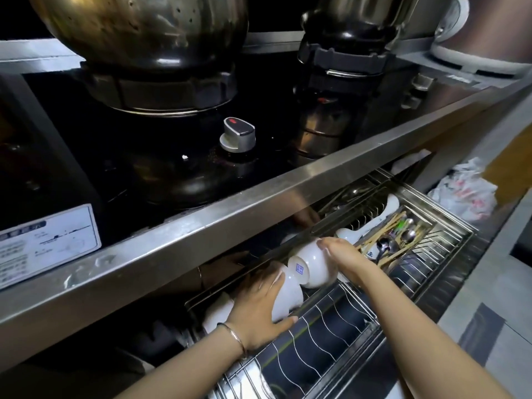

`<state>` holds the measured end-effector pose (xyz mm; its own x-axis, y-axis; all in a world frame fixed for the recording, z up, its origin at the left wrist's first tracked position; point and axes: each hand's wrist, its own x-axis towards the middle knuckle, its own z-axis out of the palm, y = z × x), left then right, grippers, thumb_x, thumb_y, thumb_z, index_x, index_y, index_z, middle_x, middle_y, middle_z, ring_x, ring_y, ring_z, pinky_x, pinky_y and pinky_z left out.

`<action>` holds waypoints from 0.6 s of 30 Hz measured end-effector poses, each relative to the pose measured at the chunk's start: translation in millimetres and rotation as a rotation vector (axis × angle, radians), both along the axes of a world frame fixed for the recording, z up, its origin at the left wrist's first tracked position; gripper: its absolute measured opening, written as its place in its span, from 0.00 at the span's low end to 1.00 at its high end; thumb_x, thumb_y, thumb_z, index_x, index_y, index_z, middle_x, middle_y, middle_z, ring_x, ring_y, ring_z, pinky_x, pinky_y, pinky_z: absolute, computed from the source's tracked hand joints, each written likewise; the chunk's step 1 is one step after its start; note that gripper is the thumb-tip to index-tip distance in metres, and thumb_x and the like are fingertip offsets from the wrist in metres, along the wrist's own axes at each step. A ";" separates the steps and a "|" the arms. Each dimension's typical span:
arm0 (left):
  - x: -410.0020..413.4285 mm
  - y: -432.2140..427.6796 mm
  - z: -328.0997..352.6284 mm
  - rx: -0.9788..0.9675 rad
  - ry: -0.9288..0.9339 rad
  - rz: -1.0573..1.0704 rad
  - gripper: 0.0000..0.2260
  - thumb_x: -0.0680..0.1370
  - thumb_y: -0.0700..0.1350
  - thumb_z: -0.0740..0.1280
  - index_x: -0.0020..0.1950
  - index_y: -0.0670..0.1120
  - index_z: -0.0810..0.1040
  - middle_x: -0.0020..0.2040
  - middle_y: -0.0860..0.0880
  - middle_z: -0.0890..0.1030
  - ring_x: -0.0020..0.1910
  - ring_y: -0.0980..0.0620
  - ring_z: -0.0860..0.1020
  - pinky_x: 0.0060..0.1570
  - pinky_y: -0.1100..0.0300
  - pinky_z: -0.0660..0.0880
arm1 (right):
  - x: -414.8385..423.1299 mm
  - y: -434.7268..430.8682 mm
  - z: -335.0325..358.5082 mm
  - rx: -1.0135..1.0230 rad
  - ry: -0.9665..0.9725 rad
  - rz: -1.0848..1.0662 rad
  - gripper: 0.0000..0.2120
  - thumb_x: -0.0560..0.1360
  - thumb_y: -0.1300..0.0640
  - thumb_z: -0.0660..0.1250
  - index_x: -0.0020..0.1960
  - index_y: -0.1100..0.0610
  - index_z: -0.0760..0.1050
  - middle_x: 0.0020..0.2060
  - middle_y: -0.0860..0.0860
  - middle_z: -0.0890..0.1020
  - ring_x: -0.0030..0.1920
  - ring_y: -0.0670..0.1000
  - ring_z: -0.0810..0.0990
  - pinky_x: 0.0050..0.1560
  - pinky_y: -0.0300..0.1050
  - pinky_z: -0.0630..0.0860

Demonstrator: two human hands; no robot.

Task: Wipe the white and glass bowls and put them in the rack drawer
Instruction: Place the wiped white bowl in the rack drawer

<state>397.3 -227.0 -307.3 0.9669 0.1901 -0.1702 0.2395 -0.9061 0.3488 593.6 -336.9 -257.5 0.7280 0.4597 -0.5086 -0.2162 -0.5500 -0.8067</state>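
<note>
Two hands, left hand (260, 305) and right hand (344, 251), in one rack drawer (443, 254). Two white bowls (312, 267) (288, 298) show plainly — other white pieces cannot be counted. Two pots (138, 33) (359, 12), one rice cooker (489, 33), one plastic bag (463, 194).

This is a kitchen, likely a home one, though the view is dark and close. A black gas hob fills the upper left of the frame, with a metal control knob (237, 138) at centre and two steel pots (138, 27) on burners above it. What seems a rice cooker (486, 33) stands in the upper right corner. Below the steel tabletop edge (259, 203), a pulled-out rack drawer (325, 321) holds white bowls (312, 264), chopsticks and spoons (394, 240).
</note>
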 end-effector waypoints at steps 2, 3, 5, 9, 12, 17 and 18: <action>-6.8 0.1 -3.7 0.015 -0.010 -0.011 0.46 0.65 0.73 0.43 0.79 0.52 0.44 0.79 0.55 0.44 0.77 0.52 0.47 0.72 0.58 0.49 | -0.2 1.7 -1.9 -0.016 0.019 0.050 0.15 0.80 0.54 0.60 0.64 0.59 0.73 0.59 0.57 0.77 0.61 0.58 0.73 0.68 0.59 0.66; -10.3 0.5 -4.8 0.011 -0.009 -0.015 0.46 0.65 0.73 0.43 0.78 0.53 0.43 0.79 0.55 0.43 0.77 0.52 0.46 0.72 0.57 0.49 | -1.2 3.0 -2.0 -0.011 0.039 0.064 0.14 0.80 0.55 0.60 0.63 0.60 0.73 0.57 0.57 0.77 0.60 0.57 0.74 0.68 0.58 0.66; -16.5 1.7 -5.3 0.011 -0.012 -0.021 0.45 0.65 0.73 0.43 0.78 0.54 0.43 0.79 0.56 0.43 0.78 0.52 0.45 0.73 0.56 0.49 | -5.0 5.8 -3.9 0.013 0.086 0.081 0.12 0.81 0.60 0.58 0.61 0.63 0.73 0.53 0.58 0.77 0.55 0.56 0.74 0.65 0.54 0.68; -21.2 -1.6 -1.7 0.056 -0.029 -0.024 0.44 0.65 0.72 0.42 0.78 0.54 0.42 0.79 0.57 0.42 0.77 0.53 0.45 0.73 0.57 0.48 | -16.0 9.6 -7.8 0.019 0.123 0.107 0.16 0.80 0.63 0.57 0.62 0.74 0.69 0.48 0.61 0.74 0.50 0.56 0.72 0.54 0.49 0.68; -20.0 -3.9 1.2 0.047 -0.022 -0.022 0.44 0.65 0.72 0.42 0.78 0.54 0.42 0.79 0.56 0.42 0.77 0.53 0.44 0.73 0.56 0.47 | -19.6 12.1 -17.8 -0.012 0.161 0.168 0.09 0.80 0.62 0.58 0.57 0.64 0.74 0.48 0.60 0.75 0.49 0.55 0.72 0.54 0.50 0.70; -16.6 -4.2 2.7 0.016 -0.026 -0.003 0.44 0.64 0.71 0.41 0.78 0.55 0.42 0.79 0.58 0.42 0.77 0.54 0.46 0.71 0.58 0.52 | -24.1 13.0 -30.3 -0.015 0.169 0.218 0.13 0.79 0.66 0.58 0.63 0.59 0.68 0.44 0.54 0.79 0.42 0.50 0.77 0.42 0.42 0.74; -14.8 -4.7 2.7 0.008 -0.031 0.005 0.44 0.64 0.71 0.41 0.78 0.55 0.43 0.79 0.58 0.43 0.77 0.54 0.47 0.71 0.58 0.53 | -23.8 11.9 -32.1 -0.021 0.165 0.241 0.15 0.79 0.68 0.58 0.64 0.59 0.67 0.44 0.54 0.79 0.41 0.50 0.78 0.40 0.42 0.75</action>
<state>382.5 -231.7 -304.5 0.9708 0.1962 -0.1382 0.2331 -0.9078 0.3487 569.8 -325.1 -289.6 0.5054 0.5975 -0.6225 -0.2049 -0.6177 -0.7592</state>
